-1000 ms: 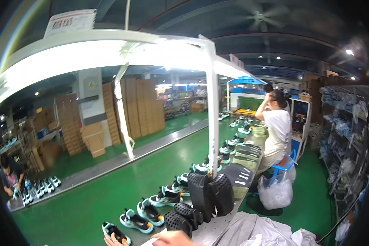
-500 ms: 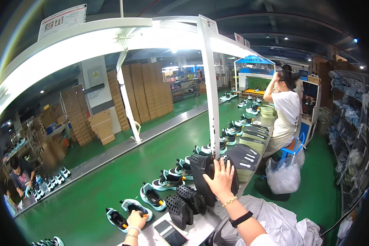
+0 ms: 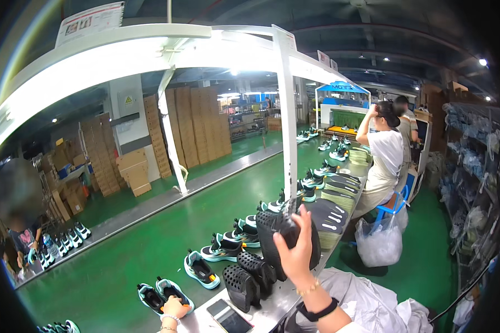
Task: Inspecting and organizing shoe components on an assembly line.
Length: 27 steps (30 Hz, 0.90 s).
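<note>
Near the lower middle, my left hand (image 3: 174, 307) is closed on the heel end of a pale-blue and black sneaker (image 3: 168, 287). Its mate (image 3: 148, 295) stands right beside it on the green surface. My right hand (image 3: 297, 250) is open, fingers apart and pointing up, in front of a tall black perforated block (image 3: 271, 238); whether it touches the block cannot be made out. Two smaller black perforated pieces (image 3: 240, 286) stand to its left. A phone (image 3: 228, 316) lies on the white worktop between my hands.
More sneakers (image 3: 222, 247) line the green conveyor (image 3: 122, 250). Stacked insoles (image 3: 323, 213) lie beyond the blocks. A white post (image 3: 288, 122) rises behind them. At right are a seated co-worker (image 3: 384, 150), a bag (image 3: 379, 244), grey-white cloth (image 3: 366, 299) and a rack (image 3: 475, 166).
My right hand has lifted off the tall black blocks and turned, fingers now upward. My left hand and its sneaker have shifted slightly left and down, close against the other shoe.
</note>
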Tool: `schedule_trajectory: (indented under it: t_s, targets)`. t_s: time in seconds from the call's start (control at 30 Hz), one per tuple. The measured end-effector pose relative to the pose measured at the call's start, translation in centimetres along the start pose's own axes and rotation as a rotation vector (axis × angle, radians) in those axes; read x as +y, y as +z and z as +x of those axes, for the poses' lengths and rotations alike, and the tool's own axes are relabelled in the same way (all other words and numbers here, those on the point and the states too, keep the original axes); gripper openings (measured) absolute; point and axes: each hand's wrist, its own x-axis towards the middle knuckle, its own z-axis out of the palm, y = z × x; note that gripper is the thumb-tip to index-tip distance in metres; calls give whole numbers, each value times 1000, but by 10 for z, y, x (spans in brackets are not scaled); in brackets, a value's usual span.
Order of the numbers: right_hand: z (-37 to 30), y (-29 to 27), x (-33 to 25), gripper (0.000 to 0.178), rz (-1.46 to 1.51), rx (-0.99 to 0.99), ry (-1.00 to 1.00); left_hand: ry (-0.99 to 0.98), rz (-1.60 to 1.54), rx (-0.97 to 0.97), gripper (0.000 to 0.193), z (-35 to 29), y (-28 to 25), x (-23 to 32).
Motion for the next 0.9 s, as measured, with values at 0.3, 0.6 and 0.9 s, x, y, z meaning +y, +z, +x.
schedule_trajectory:
  t_s: [0.3, 0.6, 0.9]
  targets:
    - [-158, 26, -67, 38, 651, -695, 604, 48, -151, 143, 38, -2, 17, -17]
    - [-167, 4, -79, 44, 821, -938, 787, 8, -132, 208, 30, -15, 14, -12]
    - [-172, 21, -84, 55, 913, -1052, 628, 26, -1997, -386, 19, -153, -27, 61]
